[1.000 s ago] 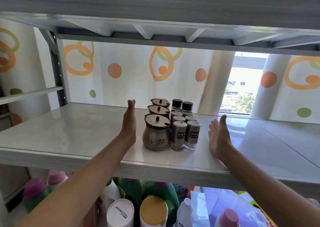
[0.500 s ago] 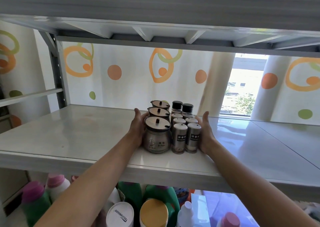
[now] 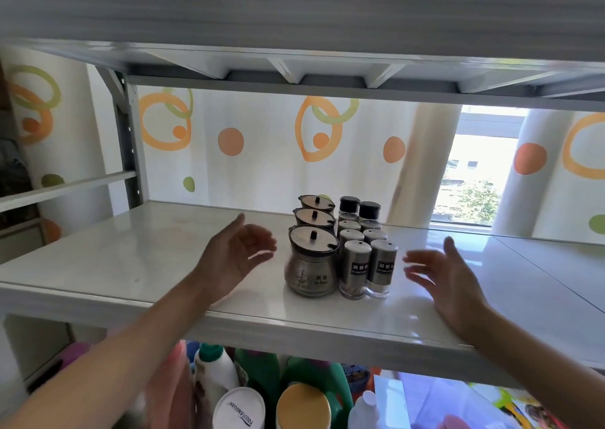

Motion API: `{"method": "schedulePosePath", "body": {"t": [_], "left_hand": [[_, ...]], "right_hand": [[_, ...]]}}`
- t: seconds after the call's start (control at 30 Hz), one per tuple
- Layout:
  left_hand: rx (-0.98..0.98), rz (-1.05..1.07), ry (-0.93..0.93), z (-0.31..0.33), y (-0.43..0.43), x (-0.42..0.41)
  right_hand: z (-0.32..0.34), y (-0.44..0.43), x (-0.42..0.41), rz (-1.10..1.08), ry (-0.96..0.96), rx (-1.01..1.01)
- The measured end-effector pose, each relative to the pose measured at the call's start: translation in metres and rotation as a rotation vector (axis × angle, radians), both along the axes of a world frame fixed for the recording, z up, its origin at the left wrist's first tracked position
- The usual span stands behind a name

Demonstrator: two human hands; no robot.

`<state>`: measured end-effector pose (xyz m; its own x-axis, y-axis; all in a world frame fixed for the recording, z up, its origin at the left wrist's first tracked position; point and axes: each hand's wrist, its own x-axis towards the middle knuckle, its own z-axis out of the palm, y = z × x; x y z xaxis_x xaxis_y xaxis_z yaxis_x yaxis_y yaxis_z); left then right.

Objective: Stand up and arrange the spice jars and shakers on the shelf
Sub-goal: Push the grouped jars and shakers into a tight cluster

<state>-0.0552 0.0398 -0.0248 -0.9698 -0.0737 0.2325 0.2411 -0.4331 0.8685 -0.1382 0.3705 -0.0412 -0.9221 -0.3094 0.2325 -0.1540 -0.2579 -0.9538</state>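
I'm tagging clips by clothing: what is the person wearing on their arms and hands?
Nothing visible: the left hand and right hand are ungloved, with no ring, watch or bracelet, and both forearms are bare, no sleeve in frame. Motion blur softens small details.

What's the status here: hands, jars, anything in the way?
Left hand open, right hand open. Spice jars and shakers upright in tight rows on shelf, neither hand touching them. Nothing blocking.
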Motion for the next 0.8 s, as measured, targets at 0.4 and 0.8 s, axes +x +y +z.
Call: {"method": "schedulePosePath", "body": {"t": [0.4,0.8], "left_hand": [[-0.475,-0.903,0.039,-0.003,0.033,-0.007],[-0.417,-0.947,-0.010,-0.003,0.028,-0.018]], "right_hand": [[0.016,-0.031,0.020,0.655,-0.148,0.225],[0.017,-0.036,0.015,0.710,-0.207,0.204]]}}
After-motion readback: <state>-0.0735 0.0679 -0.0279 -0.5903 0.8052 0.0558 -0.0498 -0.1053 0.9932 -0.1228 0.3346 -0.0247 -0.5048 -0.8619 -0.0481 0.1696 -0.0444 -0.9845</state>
